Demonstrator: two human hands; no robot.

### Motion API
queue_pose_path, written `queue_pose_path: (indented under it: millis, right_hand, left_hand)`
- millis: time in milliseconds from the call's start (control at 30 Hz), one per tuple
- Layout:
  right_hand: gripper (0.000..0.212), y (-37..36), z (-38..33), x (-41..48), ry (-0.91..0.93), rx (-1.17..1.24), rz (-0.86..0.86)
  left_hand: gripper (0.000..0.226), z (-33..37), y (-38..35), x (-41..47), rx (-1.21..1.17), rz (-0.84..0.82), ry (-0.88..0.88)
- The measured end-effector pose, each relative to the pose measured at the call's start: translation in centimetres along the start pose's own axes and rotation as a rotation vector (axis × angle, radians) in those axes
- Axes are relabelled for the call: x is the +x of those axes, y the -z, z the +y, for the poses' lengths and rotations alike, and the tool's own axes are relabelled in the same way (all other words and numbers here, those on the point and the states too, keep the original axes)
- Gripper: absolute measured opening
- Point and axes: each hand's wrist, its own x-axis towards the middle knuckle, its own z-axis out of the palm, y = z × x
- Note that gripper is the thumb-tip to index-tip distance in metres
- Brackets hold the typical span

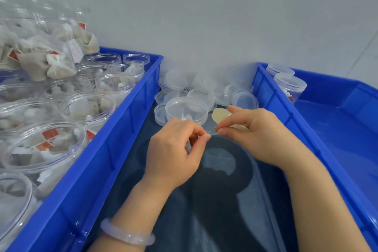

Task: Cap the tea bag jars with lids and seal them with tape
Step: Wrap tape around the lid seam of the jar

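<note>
On my left I see a blue crate (pixel 114 145) packed with open jars (pixel 90 108) of tea bags. In the middle, a heap of clear lids (pixel 202 86) lies by the wall, with a lidded jar (pixel 186 109) just in front. Near it, the left hand (pixel 176 149), a bracelet (pixel 126 235) at its wrist, pinches one end of a clear tape strip (pixel 212 132); the right hand (pixel 255 135) pinches the other end, a yellowish tape roll (pixel 219 115) just behind its fingers. On the right, a second blue crate (pixel 306 135) holds two capped jars (pixel 290 86) in its far corner
</note>
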Motion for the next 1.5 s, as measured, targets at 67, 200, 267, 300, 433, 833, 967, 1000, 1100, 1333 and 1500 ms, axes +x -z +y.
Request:
queue_pose_path:
  millis: [67,200,267,300,433,833,967,1000,1100,1333,1500]
  right_hand:
    - [0.016,1.4,-0.4,1.2,-0.039,-0.027,-0.05]
    - [0.018,1.9,0.3,2.2,-0.064,-0.03,-0.095]
    - [0.013,1.4,0.9,2.3,-0.086,-0.029,-0.148]
    - [0.011,1.2,1.3,2.3,-0.09,-0.022,-0.173]
    - [0.009,1.1,2.0,2.4,-0.081,0.035,-0.219]
    - [0.013,-0.7,1.9,3.4,0.02,0.093,-0.151]
    - [0.01,-1.1,2.1,3.6,0.042,0.109,-0.15]
    - [0.009,-1.2,2.1,3.7,0.044,0.116,-0.161]
    - [0.008,-1.3,2.0,3.7,0.05,0.138,-0.162]
    - [0.013,-2.1,2.1,4.2,0.046,0.115,-0.128]
    - [0.014,-2.4,2.1,4.1,0.022,0.068,-0.098]
  left_hand:
    - [0.02,-0.7,-0.3,0.0,0.093,0.099,-0.036]
    - [0.048,-2.8,-0.9,0.3,0.235,-0.019,-0.074]
    - [0.046,-3.4,-1.5,0.4,0.202,-0.043,-0.088]
    - [0.041,-3.5,-1.8,0.5,0.154,-0.015,-0.072]
    - [0.029,-3.0,-2.7,0.8,-0.007,0.111,0.025]
    - [0.02,-3.2,-0.5,0.9,-0.193,-0.077,0.072]
    - [0.039,-2.9,-0.8,1.1,-0.156,-0.051,0.09]
    - [0.044,-2.9,-0.9,1.1,-0.144,-0.043,0.098]
    - [0.04,-2.7,-1.1,1.2,-0.138,-0.018,0.111]
    - [0.032,-2.7,-1.6,1.2,-0.149,0.051,0.126]
    - [0.023,-3.2,-1.2,1.5,-0.226,0.035,0.127]
